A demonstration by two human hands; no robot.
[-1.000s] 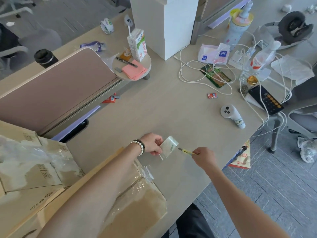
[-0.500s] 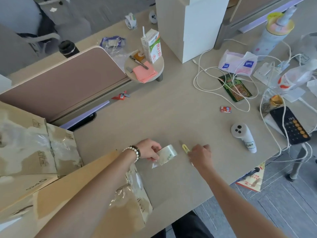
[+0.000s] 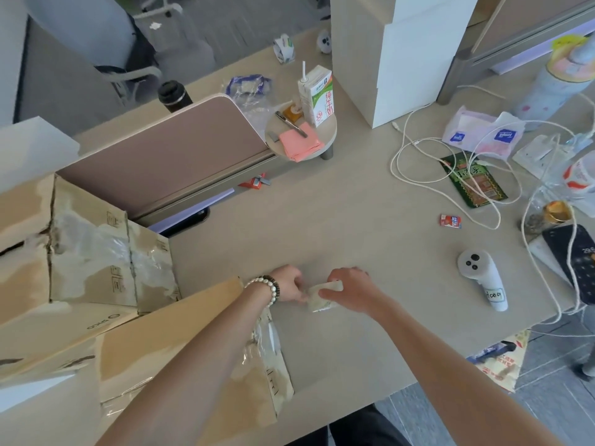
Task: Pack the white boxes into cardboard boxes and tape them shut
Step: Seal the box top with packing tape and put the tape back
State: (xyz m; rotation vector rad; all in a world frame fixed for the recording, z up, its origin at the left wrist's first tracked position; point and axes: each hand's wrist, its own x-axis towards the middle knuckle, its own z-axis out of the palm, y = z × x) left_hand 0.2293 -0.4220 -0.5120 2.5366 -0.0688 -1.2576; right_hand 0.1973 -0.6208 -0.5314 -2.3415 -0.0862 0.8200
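A roll of clear tape lies between my two hands near the table's front. My left hand, with a bead bracelet on the wrist, grips its left side. My right hand pinches its right side from above. Beneath my left forearm sits a cardboard box with clear tape stuck over its flaps. A second worn cardboard box stands at the far left. Tall white boxes are stacked at the back of the table. The small yellow cutter is out of sight.
A white handheld controller lies to the right. White cables, a green snack packet, a calculator and tissue packs crowd the right side. A milk carton stands on a small round shelf beside the pink divider.
My right hand has let go of the yellow cutter and moved left onto the tape roll. The left hand keeps holding the roll. The camera has turned left.
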